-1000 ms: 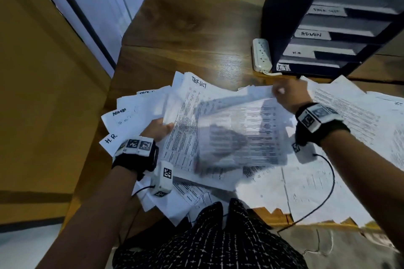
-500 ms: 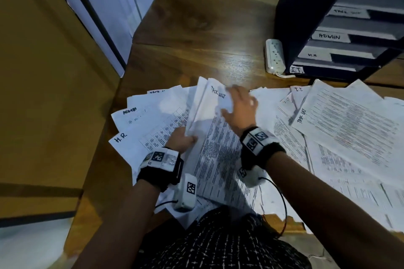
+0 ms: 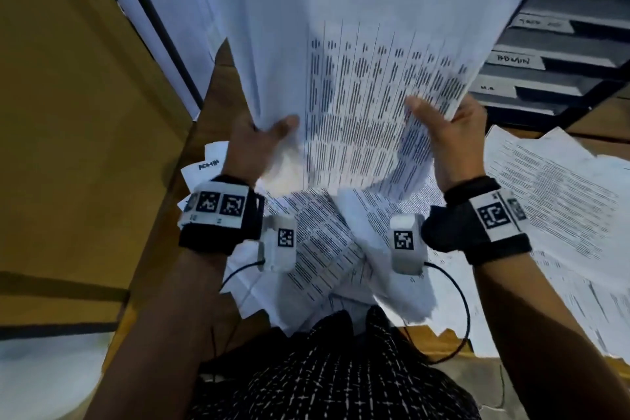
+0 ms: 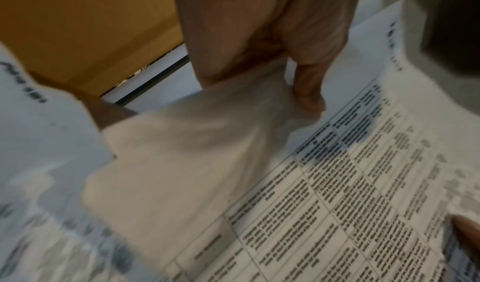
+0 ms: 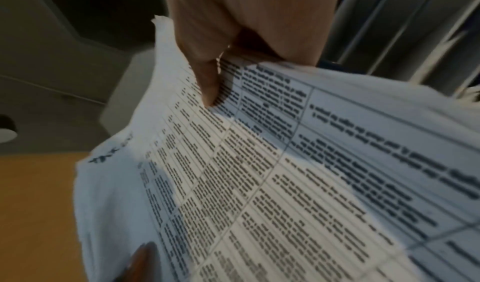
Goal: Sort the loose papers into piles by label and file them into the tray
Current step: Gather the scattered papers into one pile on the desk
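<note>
- I hold a sheet (image 3: 358,54) up in front of me w/ both hands; it's lifted above the desk (image 3: 218,92) and tilts away from me; top says "TASK LIST" in pen, a bit blurry; below that is a table of small print
- My left hand (image 3: 254,143) pinches the sheet's bottom left edge; thumb (image 3: 284,124) on the front, other fingers behind the paper; left wrist view shows the thumb (image 4: 309,93) pressed on the paper too
- My right hand (image 3: 453,143) pinches the bottom right edge; thumb (image 3: 417,106) on the front, fingers curled behind; same in the right wrist view, thumb (image 5: 207,81) on the print
- More papers (image 3: 552,201) lie spread on the desk under my hands & off to the right; one at the left reads "ADMIN" (image 3: 208,165)
- The tray (image 3: 559,68) stands at the back right, dark, w/ slots stacked one over the other; a slot tag reads "ADMIN" (image 3: 513,60); other tags too blurry to read well; the sheet hides the tray's left part
- Black bands w/ square marks sit on both my wrists; a small white box w/ a wire hangs by each
</note>
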Demonstrator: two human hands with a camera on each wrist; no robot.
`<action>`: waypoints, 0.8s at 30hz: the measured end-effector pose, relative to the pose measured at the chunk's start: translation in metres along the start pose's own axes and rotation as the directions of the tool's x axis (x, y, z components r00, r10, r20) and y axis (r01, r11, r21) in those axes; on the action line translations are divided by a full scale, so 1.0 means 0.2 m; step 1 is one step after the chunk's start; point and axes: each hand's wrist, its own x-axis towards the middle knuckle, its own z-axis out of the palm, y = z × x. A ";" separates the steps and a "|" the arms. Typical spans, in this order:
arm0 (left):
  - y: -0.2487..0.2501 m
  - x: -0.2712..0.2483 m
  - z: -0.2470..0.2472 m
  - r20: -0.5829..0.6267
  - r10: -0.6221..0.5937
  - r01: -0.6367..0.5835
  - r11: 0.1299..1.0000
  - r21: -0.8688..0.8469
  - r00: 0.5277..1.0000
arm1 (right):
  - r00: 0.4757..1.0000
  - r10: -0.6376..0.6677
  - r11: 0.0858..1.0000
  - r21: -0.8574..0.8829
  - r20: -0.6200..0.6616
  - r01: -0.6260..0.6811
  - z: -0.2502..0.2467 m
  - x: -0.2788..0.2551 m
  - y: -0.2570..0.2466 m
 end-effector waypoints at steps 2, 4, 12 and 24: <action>0.08 -0.01 -0.02 -0.041 0.029 -0.034 0.991 -0.131 0.999 | 0.999 -0.044 0.998 0.035 -0.009 0.044 0.03 -0.04 -0.08; 0.11 -0.03 -0.03 -0.084 0.032 -0.050 0.975 -0.218 0.996 | 1.000 0.026 0.997 0.075 -0.011 -0.025 0.06 -0.08 -0.10; -0.10 -0.07 -0.02 -0.101 -0.078 0.076 0.997 -0.017 0.992 | 0.981 0.176 0.942 -0.305 0.083 -0.143 0.13 -0.12 0.22; -0.54 -0.16 -0.24 -0.579 -0.502 0.730 0.629 0.265 0.643 | 0.941 0.338 0.776 -0.565 -0.001 -0.280 0.04 -0.07 0.46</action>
